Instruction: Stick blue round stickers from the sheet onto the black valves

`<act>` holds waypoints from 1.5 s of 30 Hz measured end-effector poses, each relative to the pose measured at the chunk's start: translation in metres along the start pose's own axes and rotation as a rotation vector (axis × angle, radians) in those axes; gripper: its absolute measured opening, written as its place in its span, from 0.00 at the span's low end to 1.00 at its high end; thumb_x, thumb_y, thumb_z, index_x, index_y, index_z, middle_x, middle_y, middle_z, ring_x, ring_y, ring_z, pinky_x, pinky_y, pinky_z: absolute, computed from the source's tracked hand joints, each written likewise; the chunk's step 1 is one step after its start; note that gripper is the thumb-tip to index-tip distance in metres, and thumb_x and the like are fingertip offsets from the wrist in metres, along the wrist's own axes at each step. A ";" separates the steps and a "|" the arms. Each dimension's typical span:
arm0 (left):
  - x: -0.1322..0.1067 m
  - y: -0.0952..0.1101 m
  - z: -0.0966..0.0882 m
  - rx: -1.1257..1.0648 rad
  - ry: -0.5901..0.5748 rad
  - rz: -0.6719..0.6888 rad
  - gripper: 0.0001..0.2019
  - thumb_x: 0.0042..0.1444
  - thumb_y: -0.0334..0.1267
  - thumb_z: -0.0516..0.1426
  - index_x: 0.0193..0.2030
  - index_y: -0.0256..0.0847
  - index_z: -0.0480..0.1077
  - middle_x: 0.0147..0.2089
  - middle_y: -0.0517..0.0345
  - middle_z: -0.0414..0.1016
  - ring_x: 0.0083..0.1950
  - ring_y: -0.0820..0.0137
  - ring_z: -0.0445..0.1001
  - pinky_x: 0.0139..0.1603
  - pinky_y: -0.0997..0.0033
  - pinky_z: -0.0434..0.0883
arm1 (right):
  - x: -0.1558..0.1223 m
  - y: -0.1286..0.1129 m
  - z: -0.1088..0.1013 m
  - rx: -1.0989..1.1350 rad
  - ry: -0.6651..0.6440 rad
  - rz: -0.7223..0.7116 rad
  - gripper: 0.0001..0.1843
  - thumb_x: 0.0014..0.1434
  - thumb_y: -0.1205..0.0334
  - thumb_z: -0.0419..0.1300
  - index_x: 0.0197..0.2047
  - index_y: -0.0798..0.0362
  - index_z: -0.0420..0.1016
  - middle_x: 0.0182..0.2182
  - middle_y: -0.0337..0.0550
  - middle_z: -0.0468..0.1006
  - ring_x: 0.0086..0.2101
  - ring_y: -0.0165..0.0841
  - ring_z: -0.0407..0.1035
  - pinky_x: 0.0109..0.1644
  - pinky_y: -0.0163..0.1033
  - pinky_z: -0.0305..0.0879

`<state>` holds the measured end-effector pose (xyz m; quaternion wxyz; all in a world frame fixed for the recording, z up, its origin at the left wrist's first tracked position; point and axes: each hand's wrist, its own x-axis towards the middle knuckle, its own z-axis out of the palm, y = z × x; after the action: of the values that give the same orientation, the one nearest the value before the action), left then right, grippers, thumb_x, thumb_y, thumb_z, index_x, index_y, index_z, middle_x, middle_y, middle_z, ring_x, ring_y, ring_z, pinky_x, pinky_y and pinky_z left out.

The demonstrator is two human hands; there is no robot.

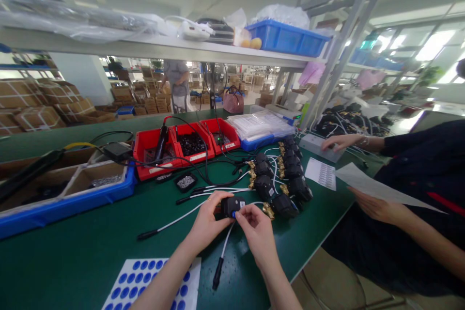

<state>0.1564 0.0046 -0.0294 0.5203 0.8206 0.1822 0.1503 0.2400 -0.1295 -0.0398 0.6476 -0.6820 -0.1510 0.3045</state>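
My left hand (207, 220) is closed around a small black valve unit (232, 206) with a brass fitting and a white cable (225, 244) hanging from it. My right hand (256, 227) pinches at the unit's front face, where a small blue dot shows at the fingertips. A white sheet of round blue stickers (134, 283) lies on the green table (72, 252) under my left forearm. Several more black valve units (283, 179) with brass ends lie in rows just beyond my hands.
Red bins (189, 147) and a blue tray with cardboard dividers (65, 189) stand at the back left. A co-worker at the right holds a paper sheet (378, 186) and rests a hand on a grey box (321, 147). A shelf (163, 48) runs overhead.
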 end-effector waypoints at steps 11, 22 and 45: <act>-0.001 0.001 0.000 -0.003 -0.020 -0.005 0.23 0.48 0.28 0.62 0.52 0.45 0.70 0.55 0.59 0.68 0.57 0.70 0.67 0.59 0.71 0.65 | 0.003 0.000 0.002 -0.011 0.002 0.044 0.24 0.44 0.42 0.60 0.29 0.57 0.64 0.26 0.41 0.63 0.29 0.31 0.58 0.36 0.38 0.54; -0.017 0.005 -0.034 0.011 -0.013 0.003 0.23 0.57 0.35 0.57 0.61 0.43 0.67 0.62 0.55 0.64 0.63 0.69 0.65 0.60 0.68 0.70 | -0.013 0.006 0.000 0.023 0.180 -0.101 0.28 0.51 0.40 0.61 0.39 0.60 0.69 0.36 0.49 0.70 0.37 0.35 0.67 0.44 0.40 0.65; -0.062 -0.041 -0.072 0.098 0.281 -0.193 0.25 0.58 0.57 0.50 0.41 0.34 0.72 0.42 0.46 0.71 0.42 0.63 0.72 0.42 0.63 0.70 | -0.021 -0.052 0.086 -1.364 -1.096 -0.659 0.12 0.62 0.69 0.55 0.46 0.58 0.77 0.43 0.43 0.74 0.42 0.36 0.71 0.42 0.40 0.62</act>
<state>0.0642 0.0497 -0.0406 0.4614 0.7945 0.3383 0.2036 0.1808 -0.0681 0.0180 -0.0007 -0.5988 -0.7671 0.2302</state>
